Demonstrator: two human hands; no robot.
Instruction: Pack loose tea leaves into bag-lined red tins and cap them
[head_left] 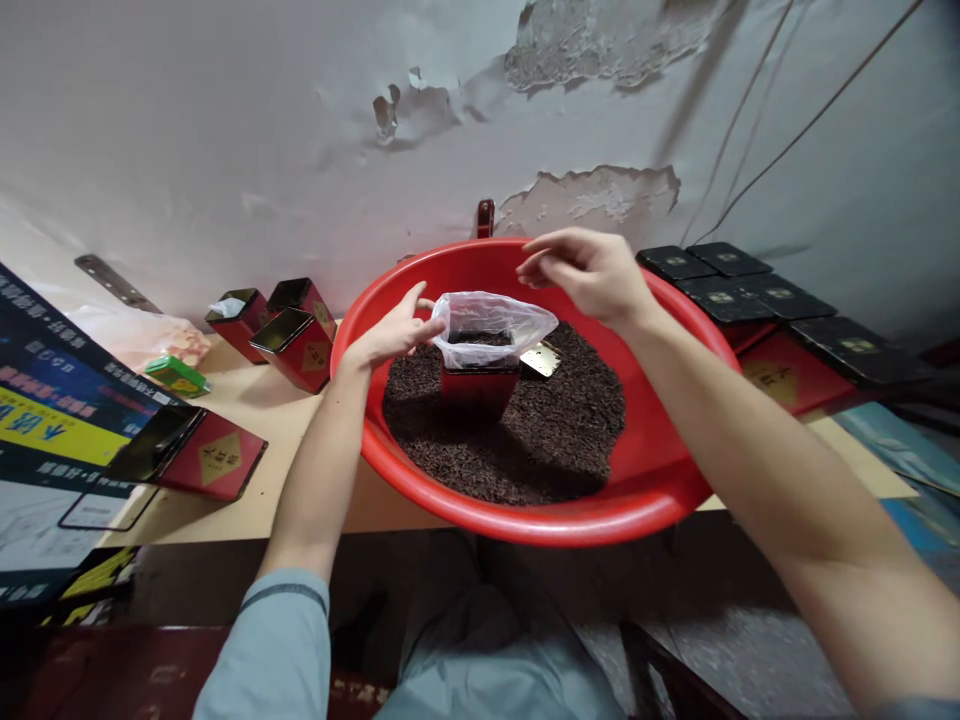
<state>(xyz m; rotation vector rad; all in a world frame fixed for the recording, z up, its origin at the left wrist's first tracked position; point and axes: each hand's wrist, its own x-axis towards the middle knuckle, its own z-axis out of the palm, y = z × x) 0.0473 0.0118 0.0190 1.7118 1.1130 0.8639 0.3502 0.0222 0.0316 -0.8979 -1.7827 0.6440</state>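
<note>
A red tin [480,395] stands in dark loose tea leaves [555,450] inside a large red plastic basin [525,525]. It is lined with a clear plastic bag [529,318] whose mouth spreads above the rim, with dark leaves inside. My left hand [397,325] is at the left edge of the bag, thumb and forefinger apart, seemingly touching the film. My right hand [589,270] hovers over the far right of the basin, fingers loosely bent and apart, nothing visible in them. A gold-coloured metal piece [540,360] lies on the leaves beside the tin.
Several open red tins [296,350] stand left of the basin; another tin [217,455] lies on its side nearer me. A small green box [176,375] is behind it. Several black-lidded tins [780,295] are grouped at the right. A peeling wall [300,150] rises behind the table [277,400].
</note>
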